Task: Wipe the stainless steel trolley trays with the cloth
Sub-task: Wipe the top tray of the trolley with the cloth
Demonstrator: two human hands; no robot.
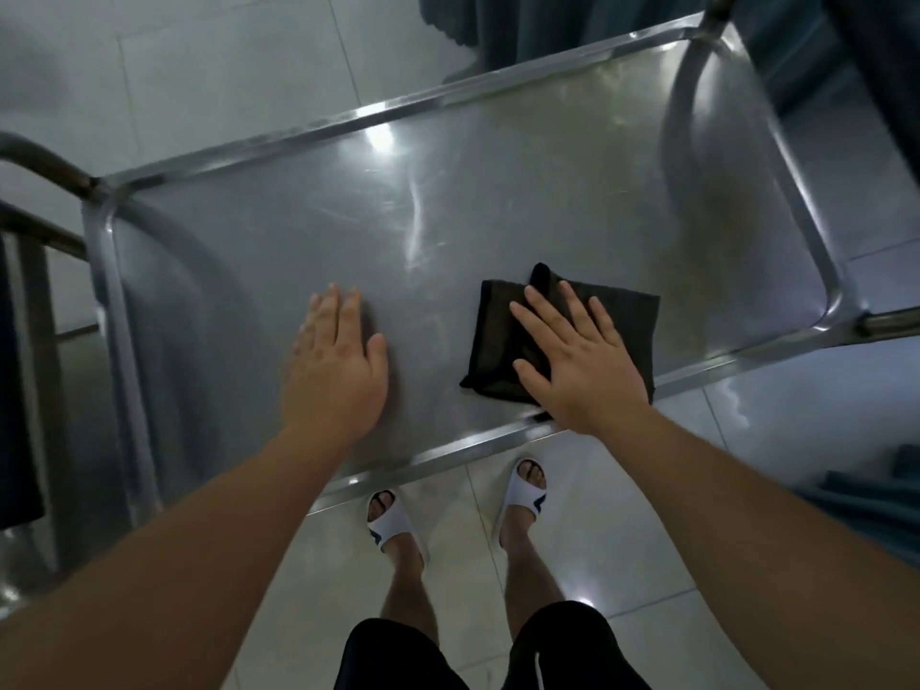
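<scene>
The top stainless steel tray [448, 201] of the trolley fills the middle of the head view, shiny and scratched, with a raised rim. A folded dark cloth [498, 336] lies on it near the front edge, right of centre. My right hand [577, 356] presses flat on the cloth with spread, straight fingers. My left hand [338, 361] rests flat on the bare steel to the left of the cloth, fingers straight and together.
Curved handle bars rise at the left end [45, 161] and the right end [891, 323] of the trolley. A teal curtain [522, 27] hangs beyond the far rim. My feet in white slippers [393, 525] stand on the tiled floor below the near rim.
</scene>
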